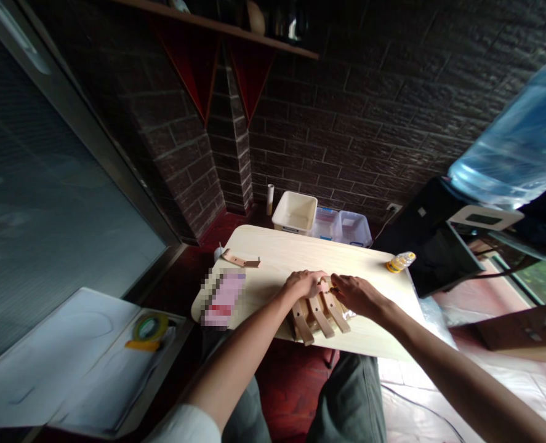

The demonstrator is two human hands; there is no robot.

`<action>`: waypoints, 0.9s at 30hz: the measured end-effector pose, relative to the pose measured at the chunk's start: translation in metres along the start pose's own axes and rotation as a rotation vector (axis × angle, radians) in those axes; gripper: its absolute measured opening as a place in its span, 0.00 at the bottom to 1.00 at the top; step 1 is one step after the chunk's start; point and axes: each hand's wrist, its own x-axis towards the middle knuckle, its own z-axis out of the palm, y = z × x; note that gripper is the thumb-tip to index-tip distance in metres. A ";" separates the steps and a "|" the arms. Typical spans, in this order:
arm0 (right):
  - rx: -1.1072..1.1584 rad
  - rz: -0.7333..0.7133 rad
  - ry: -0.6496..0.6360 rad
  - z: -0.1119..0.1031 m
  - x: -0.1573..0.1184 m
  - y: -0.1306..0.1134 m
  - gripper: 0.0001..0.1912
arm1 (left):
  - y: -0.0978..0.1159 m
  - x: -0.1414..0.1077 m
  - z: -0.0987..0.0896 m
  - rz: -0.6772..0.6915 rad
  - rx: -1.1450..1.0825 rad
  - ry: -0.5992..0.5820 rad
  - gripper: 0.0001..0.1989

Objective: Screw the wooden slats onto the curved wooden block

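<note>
At the table's near edge lies a slatted wooden piece (319, 319), its curved strips marked with dark holes and pointing toward me. My left hand (304, 284) is closed on the far end of these strips. Beside it, my right hand (352, 293) is closed at the same end, fingers curled; a small yellowish bit shows by its fingertips, too small to name. Both hands nearly touch and cover the place between them. A separate curved wooden strip with holes (240, 260) rests on the far left part of the table.
The pale table (273, 252) holds a yellow-labelled bottle (401, 262) at right and a blurred-out pink item (226, 298) at left. Behind stand a cream bin (295, 212) and clear bins (353, 229). An open box (155, 363) with tape is lower left; a water dispenser (439, 234) stands right.
</note>
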 end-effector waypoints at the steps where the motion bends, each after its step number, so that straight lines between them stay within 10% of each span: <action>1: 0.003 0.007 0.000 0.001 0.001 0.001 0.10 | 0.000 0.000 0.000 -0.005 0.006 0.000 0.24; 27: -0.011 -0.028 -0.004 0.000 0.004 -0.003 0.11 | 0.000 -0.001 0.001 -0.003 -0.013 0.014 0.22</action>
